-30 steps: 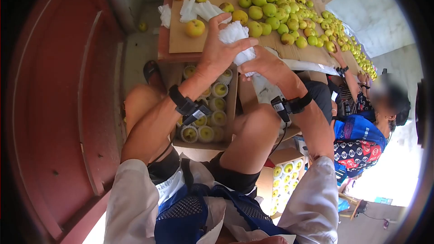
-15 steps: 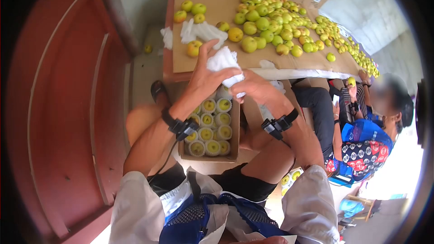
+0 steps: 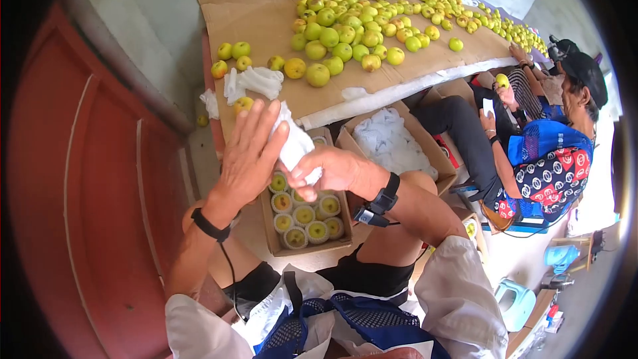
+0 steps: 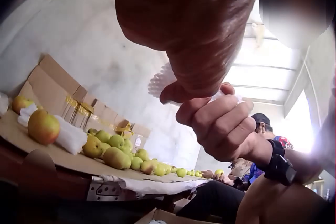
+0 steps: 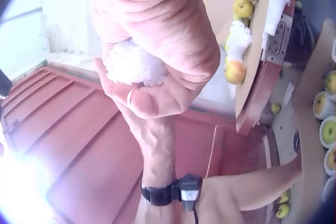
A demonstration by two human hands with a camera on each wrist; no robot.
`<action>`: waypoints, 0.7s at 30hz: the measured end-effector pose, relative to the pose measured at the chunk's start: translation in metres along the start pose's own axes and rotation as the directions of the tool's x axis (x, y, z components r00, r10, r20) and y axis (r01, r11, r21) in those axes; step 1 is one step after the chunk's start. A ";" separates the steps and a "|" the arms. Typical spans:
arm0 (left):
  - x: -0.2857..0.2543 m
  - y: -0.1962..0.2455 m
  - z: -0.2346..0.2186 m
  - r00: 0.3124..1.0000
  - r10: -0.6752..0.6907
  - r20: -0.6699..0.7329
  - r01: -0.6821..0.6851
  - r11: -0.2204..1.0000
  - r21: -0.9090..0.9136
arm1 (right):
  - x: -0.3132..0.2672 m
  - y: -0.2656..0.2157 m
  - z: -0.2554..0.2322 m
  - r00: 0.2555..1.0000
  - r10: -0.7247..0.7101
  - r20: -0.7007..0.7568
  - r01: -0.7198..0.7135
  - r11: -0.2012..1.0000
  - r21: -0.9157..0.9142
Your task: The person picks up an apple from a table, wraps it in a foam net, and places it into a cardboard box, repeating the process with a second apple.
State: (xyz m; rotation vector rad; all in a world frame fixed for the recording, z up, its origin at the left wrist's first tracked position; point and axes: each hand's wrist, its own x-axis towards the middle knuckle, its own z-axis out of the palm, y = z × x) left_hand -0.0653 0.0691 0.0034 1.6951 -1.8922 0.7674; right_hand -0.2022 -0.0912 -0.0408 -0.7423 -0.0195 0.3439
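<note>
A white foam fruit net (image 3: 293, 143) with a bumpy mesh is between both hands, above the carton of wrapped fruit. My right hand (image 3: 332, 171) grips its lower end with curled fingers. On the other side, my left hand (image 3: 247, 154) lies against the net with its fingers straight and pointing up. The left wrist view shows part of the net (image 4: 161, 81) past the left thumb. In the right wrist view the net (image 5: 137, 65) bulges between the two palms; whether fruit is inside, I cannot tell. Below, the carton (image 3: 312, 248) has rows of apples (image 3: 304, 215) in foam nets.
Loose yellow-green apples (image 3: 345, 30) heap on the cardboard-covered table (image 3: 252, 26). Flattened foam nets (image 3: 256, 81) lie near its left end. A box of white nets (image 3: 392, 139) stands to the right, near a seated person (image 3: 541, 153) holding an apple. A red door (image 3: 113, 213) is at left.
My left fingers, earlier curled round the net, are now straightened beside it. The right hand keeps its grip. The head view has turned, showing more of the table and the box of nets.
</note>
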 end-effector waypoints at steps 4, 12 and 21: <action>-0.002 -0.005 -0.009 0.985 0.172 0.020 -0.173 0.981 0.091 | -0.008 0.003 0.012 0.993 -0.011 0.114 0.005 0.999 0.051; 0.034 0.006 -0.039 0.916 0.392 0.090 -0.401 0.877 0.265 | -0.017 -0.004 0.024 0.961 -0.008 0.278 -0.012 0.997 0.071; 0.039 -0.002 -0.034 0.855 0.513 0.072 -0.514 0.821 0.249 | -0.018 0.002 0.038 0.912 -0.042 0.409 0.020 0.998 0.058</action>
